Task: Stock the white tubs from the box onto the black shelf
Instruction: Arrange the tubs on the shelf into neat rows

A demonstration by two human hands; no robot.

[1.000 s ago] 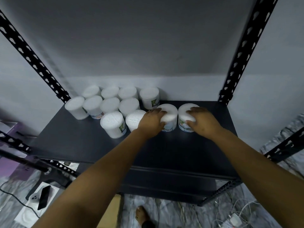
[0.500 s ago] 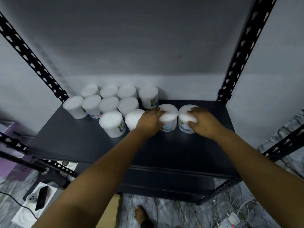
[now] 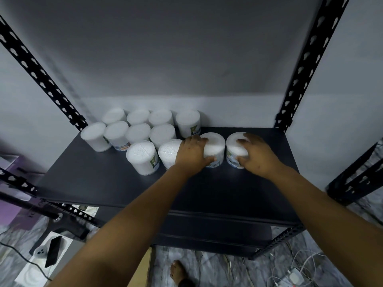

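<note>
Several white tubs point(image 3: 143, 157) stand in rows at the back left of the black shelf point(image 3: 107, 183). My left hand point(image 3: 191, 153) grips a white tub point(image 3: 215, 145) standing on the shelf, fingers curled over its left side and top. My right hand point(image 3: 256, 155) grips another white tub point(image 3: 235, 147) just to the right, fingers over its lid and thumb at its front. Both tubs stand upright side by side, a small gap between them. Only a corner of the cardboard box point(image 3: 143, 270) shows at the bottom, under my left arm.
Perforated black uprights point(image 3: 306, 65) frame the shelf on both sides, and a grey wall lies behind. A lower shelf point(image 3: 207, 239) sits beneath. On the floor lie a phone point(image 3: 52, 253), cables and a charger point(image 3: 294, 276), and a bare foot point(image 3: 178, 274).
Both hands stay on the same two tubs; the tubs and hands have barely shifted on the shelf. The view has drifted slightly.
</note>
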